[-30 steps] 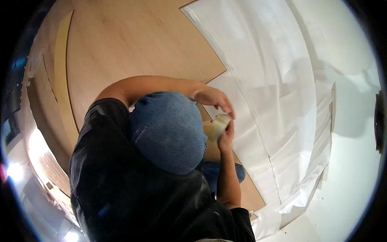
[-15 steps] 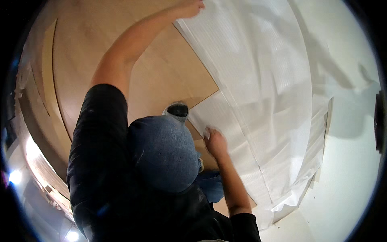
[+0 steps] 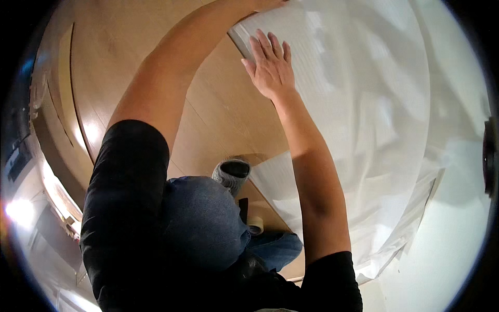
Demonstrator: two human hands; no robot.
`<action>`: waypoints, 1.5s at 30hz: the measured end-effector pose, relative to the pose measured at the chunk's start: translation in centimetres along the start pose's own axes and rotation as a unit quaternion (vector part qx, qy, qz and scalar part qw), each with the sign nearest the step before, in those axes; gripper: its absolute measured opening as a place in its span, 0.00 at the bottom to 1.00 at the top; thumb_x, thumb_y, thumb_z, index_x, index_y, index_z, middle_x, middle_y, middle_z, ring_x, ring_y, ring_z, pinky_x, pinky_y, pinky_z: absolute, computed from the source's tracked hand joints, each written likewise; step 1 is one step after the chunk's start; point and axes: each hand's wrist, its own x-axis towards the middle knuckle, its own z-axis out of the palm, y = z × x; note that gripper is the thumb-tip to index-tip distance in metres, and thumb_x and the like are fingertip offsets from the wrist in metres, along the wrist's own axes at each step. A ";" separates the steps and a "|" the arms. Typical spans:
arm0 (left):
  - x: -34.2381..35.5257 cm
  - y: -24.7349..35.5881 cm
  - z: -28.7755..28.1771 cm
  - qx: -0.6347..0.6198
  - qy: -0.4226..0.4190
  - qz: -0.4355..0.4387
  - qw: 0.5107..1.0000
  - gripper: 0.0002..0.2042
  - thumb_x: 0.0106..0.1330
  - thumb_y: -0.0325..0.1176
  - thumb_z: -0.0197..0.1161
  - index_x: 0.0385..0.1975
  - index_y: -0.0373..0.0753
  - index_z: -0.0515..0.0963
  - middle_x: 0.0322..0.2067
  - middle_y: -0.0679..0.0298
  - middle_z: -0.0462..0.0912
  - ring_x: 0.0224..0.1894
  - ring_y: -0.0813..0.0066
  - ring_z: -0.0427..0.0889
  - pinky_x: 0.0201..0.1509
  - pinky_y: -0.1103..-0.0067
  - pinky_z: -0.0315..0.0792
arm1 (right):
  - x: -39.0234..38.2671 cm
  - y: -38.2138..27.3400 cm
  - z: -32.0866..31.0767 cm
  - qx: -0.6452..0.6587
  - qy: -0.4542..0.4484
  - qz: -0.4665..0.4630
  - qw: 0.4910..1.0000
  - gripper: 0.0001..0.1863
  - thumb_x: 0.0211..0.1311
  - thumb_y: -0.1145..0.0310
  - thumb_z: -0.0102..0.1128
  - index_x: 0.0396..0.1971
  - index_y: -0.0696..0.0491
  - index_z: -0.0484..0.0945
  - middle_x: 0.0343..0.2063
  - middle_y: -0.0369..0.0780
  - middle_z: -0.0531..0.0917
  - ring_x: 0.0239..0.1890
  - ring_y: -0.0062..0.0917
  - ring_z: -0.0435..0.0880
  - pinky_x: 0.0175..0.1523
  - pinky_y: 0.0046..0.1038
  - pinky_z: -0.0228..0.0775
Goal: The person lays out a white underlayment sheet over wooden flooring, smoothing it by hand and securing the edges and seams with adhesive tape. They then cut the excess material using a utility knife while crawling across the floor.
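Observation:
My right hand (image 3: 271,67) is open, its fingers spread flat over the edge of a thin white ribbed underlay sheet (image 3: 358,104). Its thumb points toward the wood-look floor planks (image 3: 228,109). At the top of the view my left hand (image 3: 267,4) reaches over the same border between planks and sheet. It is partly cut off by the picture's edge, so its grip cannot be made out. The white sheet lies rippled beside the planks, which end in a stepped edge near my foot.
My bent knee (image 3: 202,223) and grey shoe (image 3: 231,175) rest on the planks. A roll of tape (image 3: 255,225) lies by my leg. On the left is a narrow loose strip (image 3: 66,88). A white wall (image 3: 452,208) stands to the right.
My right hand has moved from the sheet's corner near my knee up to its edge close to my left hand, and its fingers have spread. My left hand has shifted slightly farther and right.

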 end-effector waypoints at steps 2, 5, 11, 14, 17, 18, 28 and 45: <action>-0.9 -0.2 -0.5 -0.025 0.028 0.021 0.999 0.11 0.69 0.39 0.59 0.44 0.40 0.80 0.47 0.53 0.81 0.52 0.54 0.80 0.59 0.59 0.72 | 1.2 -0.1 1.4 -0.004 -0.025 0.001 1.000 0.34 0.79 0.41 0.37 0.75 0.46 0.61 0.77 0.34 0.57 0.79 0.34 0.53 0.81 0.49 0.43; -0.2 0.3 -2.0 -0.045 -0.004 0.006 0.999 0.12 0.68 0.40 0.61 0.43 0.40 0.80 0.46 0.54 0.81 0.51 0.54 0.80 0.58 0.59 0.72 | 0.5 1.7 3.5 -0.048 -0.057 -0.001 0.997 0.38 0.78 0.37 0.35 0.78 0.45 0.54 0.79 0.32 0.52 0.80 0.32 0.47 0.82 0.48 0.36; 0.9 -0.4 -1.1 -0.026 -0.031 0.010 0.999 0.13 0.64 0.40 0.63 0.42 0.38 0.80 0.45 0.53 0.81 0.52 0.53 0.80 0.58 0.59 0.72 | 0.6 1.6 3.9 -0.056 -0.086 -0.015 0.995 0.41 0.76 0.34 0.35 0.78 0.45 0.53 0.79 0.31 0.50 0.80 0.33 0.48 0.81 0.52 0.38; 3.0 -0.2 -2.5 -0.035 -0.092 0.019 0.995 0.15 0.59 0.37 0.64 0.43 0.37 0.80 0.46 0.52 0.82 0.53 0.51 0.80 0.59 0.59 0.72 | 0.7 2.2 3.3 -0.055 -0.076 -0.010 0.996 0.42 0.75 0.32 0.35 0.78 0.45 0.53 0.79 0.32 0.50 0.80 0.35 0.47 0.81 0.53 0.37; 4.0 0.0 -3.0 -0.014 -0.108 0.009 0.994 0.16 0.56 0.37 0.65 0.42 0.37 0.81 0.46 0.52 0.82 0.52 0.51 0.80 0.59 0.59 0.73 | 0.9 2.0 2.6 -0.064 -0.075 -0.015 0.995 0.43 0.74 0.31 0.33 0.78 0.44 0.53 0.79 0.32 0.50 0.80 0.35 0.46 0.82 0.53 0.37; 4.4 -0.3 -3.4 -0.012 -0.113 0.001 0.994 0.16 0.55 0.38 0.65 0.41 0.37 0.81 0.45 0.52 0.83 0.52 0.50 0.80 0.58 0.60 0.73 | 0.8 1.9 2.3 -0.067 -0.080 -0.019 0.994 0.43 0.74 0.30 0.32 0.78 0.44 0.53 0.79 0.32 0.50 0.80 0.35 0.46 0.82 0.53 0.37; 1.0 -1.7 -4.2 -0.088 -0.034 -0.035 0.995 0.19 0.65 0.41 0.62 0.52 0.37 0.79 0.54 0.49 0.80 0.59 0.51 0.77 0.66 0.60 0.68 | 1.4 2.2 0.0 -0.056 -0.077 -0.027 0.995 0.45 0.72 0.29 0.36 0.78 0.44 0.53 0.79 0.31 0.51 0.80 0.33 0.45 0.82 0.51 0.35; -8.8 7.7 -5.8 -0.046 -0.051 -0.127 0.989 0.26 0.72 0.41 0.58 0.68 0.40 0.69 0.72 0.49 0.62 0.76 0.49 0.55 0.80 0.55 0.49 | -7.4 -0.1 -3.2 0.023 -0.040 0.021 0.999 0.46 0.69 0.36 0.54 0.74 0.57 0.60 0.76 0.44 0.58 0.78 0.38 0.54 0.80 0.50 0.45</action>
